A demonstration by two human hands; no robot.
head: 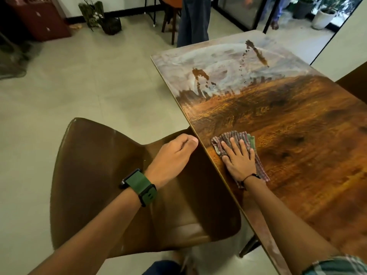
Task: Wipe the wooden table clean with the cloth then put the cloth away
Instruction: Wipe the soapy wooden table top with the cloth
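The wooden table [288, 120] runs from the lower right to the upper middle of the head view; its far part shines with pale wet streaks. A checked cloth [237, 136] lies flat near the table's left edge. My right hand [239, 157] presses down on the cloth with straight, spread fingers. My left hand [174, 153], with a green watch strap on the wrist, sits at the table's left edge beside the chair back, fingers curled down over the edge.
A brown chair [111, 175] stands against the table's left side, below my left arm. A person's legs [193, 18] stand beyond the table's far end, next to a wooden stool [168, 18]. Pale floor tiles spread out to the left.
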